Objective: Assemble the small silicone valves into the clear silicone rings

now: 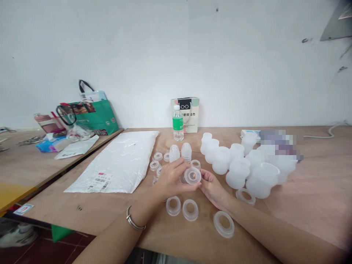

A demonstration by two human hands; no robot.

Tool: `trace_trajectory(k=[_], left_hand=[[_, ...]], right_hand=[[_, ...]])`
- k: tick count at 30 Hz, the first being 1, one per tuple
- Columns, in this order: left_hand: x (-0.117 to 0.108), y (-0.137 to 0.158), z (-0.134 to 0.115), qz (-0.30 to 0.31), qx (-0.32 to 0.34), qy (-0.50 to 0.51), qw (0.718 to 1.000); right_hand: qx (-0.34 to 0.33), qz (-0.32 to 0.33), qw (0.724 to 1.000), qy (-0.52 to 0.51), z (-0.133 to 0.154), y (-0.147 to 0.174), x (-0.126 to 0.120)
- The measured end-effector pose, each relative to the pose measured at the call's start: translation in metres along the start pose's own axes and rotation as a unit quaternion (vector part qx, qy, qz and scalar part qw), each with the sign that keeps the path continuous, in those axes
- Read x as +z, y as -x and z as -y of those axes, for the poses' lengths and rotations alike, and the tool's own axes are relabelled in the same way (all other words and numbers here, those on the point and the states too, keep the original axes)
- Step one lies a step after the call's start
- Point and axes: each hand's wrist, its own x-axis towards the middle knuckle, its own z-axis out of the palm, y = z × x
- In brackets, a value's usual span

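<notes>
1. nearest on the wooden counter [316,176], a large translucent ring [224,224] lies flat, just below the right forearm.
2. a metal bracelet [132,222] circles the left wrist; ahead of it, two more rings [190,210] lie side by side, a little apart.
3. the left hand [176,178] grips a clear round piece [192,176] between thumb and fingers, above the middle of the counter, its circular rim turned towards the camera.
4. the right hand [213,186] is half curled at the right edge of that piece; i cannot tell whether its fingers close on it.
5. to the right, another flat ring [245,197] lies beside a cluster of cloudy white jars [262,181], their open mouths mostly facing up.
6. just beyond the left hand stand two domed clear pieces [174,153], with several small ringed caps [154,165] to their left.
7. further left, a white plastic mailer [123,157] with a printed label lies flat.
8. towards the back stands a water bottle [178,126] with a green label, in front of a paper bag [192,123] near the wall.
9. on the adjoining surface at far left, a green shopping bag [103,115] stands behind a blue tissue pack [51,143].
</notes>
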Motion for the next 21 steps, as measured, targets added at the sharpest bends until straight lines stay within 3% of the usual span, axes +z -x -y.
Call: trace_trajectory(k=[7, 12, 13, 15, 17, 18, 19, 21], left_hand=[[-0.004, 0.003, -0.003, 0.016, 0.067, 0.047, 0.996], [-0.002, 0.001, 0.001, 0.017, 0.067, -0.016, 0.998], [-0.005, 0.001, 0.006, -0.004, 0.060, -0.030, 0.998], [-0.015, 0.000, 0.019, -0.119, 0.006, -0.049, 0.992], [-0.028, -0.001, 0.032, -0.285, -0.094, -0.060, 0.952], [-0.033, -0.001, 0.038, -0.317, -0.115, -0.054, 0.940], [-0.037, -0.001, 0.040, -0.301, -0.109, -0.038, 0.946], [-0.037, -0.001, 0.039, -0.190, -0.053, 0.003, 0.980]], right_hand=[[0.025, -0.011, 0.999, 0.038, 0.005, 0.002, 0.004], [0.017, -0.010, 1.000, 0.012, 0.004, 0.001, 0.001], [0.012, -0.011, 1.000, 0.007, 0.004, 0.000, -0.001], [0.002, -0.029, 1.000, -0.002, 0.002, 0.000, -0.005], [-0.003, -0.057, 0.998, -0.010, 0.002, -0.001, -0.009], [-0.003, -0.066, 0.998, -0.013, 0.002, -0.001, -0.010], [-0.002, -0.068, 0.998, -0.016, 0.003, -0.002, -0.010], [-0.003, -0.063, 0.998, -0.015, 0.003, -0.003, -0.009]])
